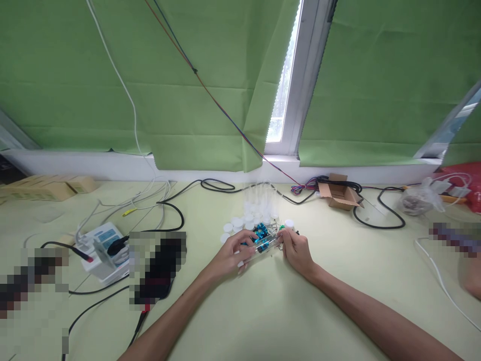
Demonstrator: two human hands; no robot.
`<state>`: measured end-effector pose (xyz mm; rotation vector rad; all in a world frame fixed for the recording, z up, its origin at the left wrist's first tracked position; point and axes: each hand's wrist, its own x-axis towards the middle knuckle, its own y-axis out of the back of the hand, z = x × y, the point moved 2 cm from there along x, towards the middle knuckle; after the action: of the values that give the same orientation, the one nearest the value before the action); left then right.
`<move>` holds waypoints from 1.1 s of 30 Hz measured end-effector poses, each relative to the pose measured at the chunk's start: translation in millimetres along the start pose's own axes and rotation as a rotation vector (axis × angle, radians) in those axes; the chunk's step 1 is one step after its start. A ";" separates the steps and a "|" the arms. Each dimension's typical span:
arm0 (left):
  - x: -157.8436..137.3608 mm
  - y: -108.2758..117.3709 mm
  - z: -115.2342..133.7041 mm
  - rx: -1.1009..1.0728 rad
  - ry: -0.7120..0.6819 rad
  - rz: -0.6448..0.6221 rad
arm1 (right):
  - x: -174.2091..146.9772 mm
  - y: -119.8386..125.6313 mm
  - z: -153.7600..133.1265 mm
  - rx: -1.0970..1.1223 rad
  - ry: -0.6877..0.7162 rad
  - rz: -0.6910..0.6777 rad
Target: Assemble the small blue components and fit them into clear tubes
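Observation:
My left hand [233, 253] is closed around a clear tube [262, 246] that lies at a slant above the table, its white end toward the palm. At the tube's other end, my right hand [297, 250] has its fingers pinched together; what sits between them is too small to make out. Just behind the tube is a pile of shiny blue small parts [260, 230], with thin metal pieces and a bit of green beside it. White round caps [236, 222] and several upright clear tubes [259, 194] stand beyond the pile.
To the left are a white power strip [101, 253] with plugs, tangled cables and a pixelated dark phone-like object [161, 265]. An open cardboard box [339, 195] and a plastic bag [415, 198] stand at the back right. Part of another person's hand [471, 273] shows at the right edge.

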<state>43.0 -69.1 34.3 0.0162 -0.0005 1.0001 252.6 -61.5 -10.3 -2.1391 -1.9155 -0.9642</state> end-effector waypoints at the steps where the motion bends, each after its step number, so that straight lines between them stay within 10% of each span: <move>1: -0.2 -0.4 0.4 -0.003 -0.003 -0.002 | -0.1 -0.3 0.5 0.008 -0.007 -0.008; 33: -0.3 0.2 3.4 -0.120 -0.008 -0.006 | -1.0 1.7 -8.0 0.015 0.042 -0.064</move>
<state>42.6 -69.3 37.7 -0.0901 -0.0674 0.9930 251.2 -66.5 -3.9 -2.0448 -1.9760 -0.9938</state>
